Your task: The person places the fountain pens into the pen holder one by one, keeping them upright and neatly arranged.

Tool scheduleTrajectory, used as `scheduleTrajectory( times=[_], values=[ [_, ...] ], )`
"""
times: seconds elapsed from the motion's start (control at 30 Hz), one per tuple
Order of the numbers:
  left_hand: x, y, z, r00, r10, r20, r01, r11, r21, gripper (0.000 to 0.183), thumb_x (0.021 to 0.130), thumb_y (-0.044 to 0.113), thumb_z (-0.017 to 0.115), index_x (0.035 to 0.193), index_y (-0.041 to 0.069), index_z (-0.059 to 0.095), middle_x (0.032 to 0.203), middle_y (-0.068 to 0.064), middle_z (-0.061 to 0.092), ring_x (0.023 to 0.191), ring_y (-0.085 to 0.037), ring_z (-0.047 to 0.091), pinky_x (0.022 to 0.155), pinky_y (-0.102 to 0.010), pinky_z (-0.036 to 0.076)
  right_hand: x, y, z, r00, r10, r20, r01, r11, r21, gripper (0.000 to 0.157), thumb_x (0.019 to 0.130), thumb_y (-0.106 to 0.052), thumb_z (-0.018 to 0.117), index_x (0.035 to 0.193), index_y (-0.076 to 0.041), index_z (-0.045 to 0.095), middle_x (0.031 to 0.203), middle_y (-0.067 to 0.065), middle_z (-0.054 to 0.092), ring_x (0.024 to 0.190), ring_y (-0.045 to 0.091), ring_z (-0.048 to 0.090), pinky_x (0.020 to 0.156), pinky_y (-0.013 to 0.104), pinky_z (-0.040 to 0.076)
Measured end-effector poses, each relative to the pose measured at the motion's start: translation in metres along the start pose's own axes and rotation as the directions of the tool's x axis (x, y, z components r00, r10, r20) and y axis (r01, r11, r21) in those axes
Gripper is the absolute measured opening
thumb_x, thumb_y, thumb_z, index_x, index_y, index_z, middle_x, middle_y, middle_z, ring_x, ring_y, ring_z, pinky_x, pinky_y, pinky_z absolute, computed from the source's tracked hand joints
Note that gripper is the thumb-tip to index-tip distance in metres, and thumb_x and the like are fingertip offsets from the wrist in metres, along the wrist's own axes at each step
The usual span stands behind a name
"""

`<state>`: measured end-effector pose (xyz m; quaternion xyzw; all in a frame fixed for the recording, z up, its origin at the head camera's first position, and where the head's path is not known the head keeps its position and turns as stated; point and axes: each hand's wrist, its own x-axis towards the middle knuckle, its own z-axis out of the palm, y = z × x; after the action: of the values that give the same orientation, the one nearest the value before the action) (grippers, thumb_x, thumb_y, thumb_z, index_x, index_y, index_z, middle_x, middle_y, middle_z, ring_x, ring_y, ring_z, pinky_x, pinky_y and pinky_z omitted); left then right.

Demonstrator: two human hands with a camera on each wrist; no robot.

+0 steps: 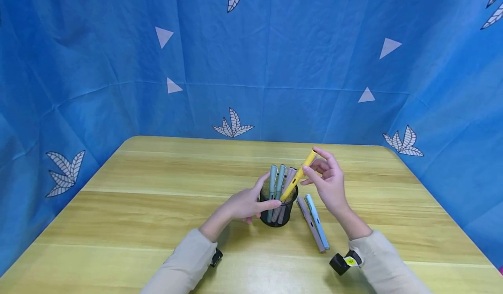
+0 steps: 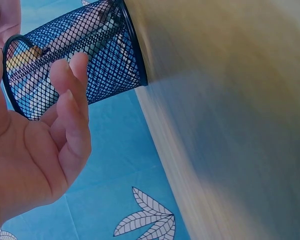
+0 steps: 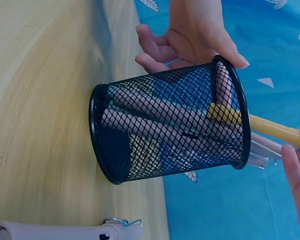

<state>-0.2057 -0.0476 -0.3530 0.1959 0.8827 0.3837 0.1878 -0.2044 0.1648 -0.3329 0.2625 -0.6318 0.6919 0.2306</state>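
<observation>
A black mesh pen holder [image 1: 276, 222] stands upright on the table. My left hand [image 1: 245, 203] grips its left side, with the thumb at the rim; in the left wrist view the other fingers curl beside the mesh [image 2: 105, 75]. My right hand [image 1: 331, 181] pinches a yellow pen [image 1: 299, 174] near its upper end. This pen leans to the right, and its lower end is inside the holder, seen through the mesh in the right wrist view. Two grey-green pens [image 1: 272, 180] and some mauve pens [image 1: 289, 175] also stand in the holder.
To the right of the holder, a mauve pen [image 1: 311, 227] and a light blue pen [image 1: 319, 225] lie side by side on the wooden table [image 1: 157, 189]. Behind the table hangs a blue cloth [image 1: 298, 58] with leaf and triangle prints. Each wrist bears a black device.
</observation>
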Motion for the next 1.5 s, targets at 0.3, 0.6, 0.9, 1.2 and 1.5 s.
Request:
scheduleTrajectory(
  times=[0.3, 0.6, 0.9, 1.2, 1.5],
  values=[
    [0.0003, 0.0002, -0.0003, 1.0, 0.001, -0.002, -0.001, 1.0, 0.014, 0.088, 0.076, 0.064, 0.053, 0.141, 0.042, -0.002, 0.066, -0.015, 0.059, 0.042, -0.028, 0.054, 0.044, -0.038, 0.048, -0.0015, 0.0023, 0.0024, 1.0, -0.003, 0.021, 0.003, 1.0, -0.028, 0.042, 0.082, 0.014, 0.054, 0.12, -0.002, 0.05, 0.08, 0.011, 0.056, 0.071, 0.015, 0.06, 0.05, 0.035, 0.051],
    [0.0013, 0.0006, -0.0032, 1.0, 0.02, -0.008, -0.02, 0.999, 0.029, 0.088, 0.077, 0.061, 0.055, 0.143, 0.037, 0.002, 0.068, -0.012, 0.06, 0.045, -0.027, 0.055, 0.044, -0.035, 0.047, -0.0013, 0.002, 0.0052, 1.0, 0.01, 0.03, -0.008, 0.998, -0.063, 0.038, 0.081, 0.015, 0.055, 0.118, 0.007, 0.05, 0.08, 0.011, 0.054, 0.068, 0.015, 0.058, 0.049, 0.032, 0.051],
    [0.0022, 0.0028, -0.005, 0.996, 0.062, -0.063, -0.062, 0.998, -0.001, 0.088, 0.077, 0.052, 0.062, 0.145, 0.023, 0.014, 0.058, -0.005, 0.05, 0.049, -0.017, 0.048, 0.047, -0.03, 0.042, -0.002, 0.0039, 0.0044, 0.999, 0.037, 0.024, -0.034, 0.995, -0.094, 0.039, 0.08, 0.011, 0.058, 0.117, 0.011, 0.049, 0.079, 0.017, 0.053, 0.066, 0.013, 0.058, 0.049, 0.03, 0.051],
    [0.0031, 0.0036, -0.0059, 0.99, 0.099, -0.097, -0.106, 0.992, -0.067, 0.088, 0.075, 0.042, 0.069, 0.144, 0.019, 0.019, 0.058, 0.0, 0.046, 0.053, -0.012, 0.043, 0.047, -0.026, 0.038, -0.0043, 0.0029, 0.0047, 0.999, 0.045, -0.001, -0.045, 0.984, -0.174, 0.03, 0.078, 0.016, 0.058, 0.108, 0.015, 0.054, 0.083, 0.012, 0.053, 0.066, 0.01, 0.057, 0.049, 0.027, 0.05],
    [0.0063, -0.0044, -0.007, 0.991, 0.127, -0.046, -0.135, 0.947, -0.292, 0.071, 0.086, 0.029, 0.06, 0.144, 0.021, 0.019, 0.061, -0.01, 0.051, 0.048, -0.015, 0.041, 0.041, -0.022, 0.033, -0.0064, 0.0058, 0.0028, 0.998, 0.055, -0.028, -0.058, 0.985, -0.159, 0.023, 0.075, 0.018, 0.06, 0.097, 0.014, 0.054, 0.081, 0.008, 0.058, 0.065, 0.011, 0.059, 0.048, 0.026, 0.05]
  ],
)
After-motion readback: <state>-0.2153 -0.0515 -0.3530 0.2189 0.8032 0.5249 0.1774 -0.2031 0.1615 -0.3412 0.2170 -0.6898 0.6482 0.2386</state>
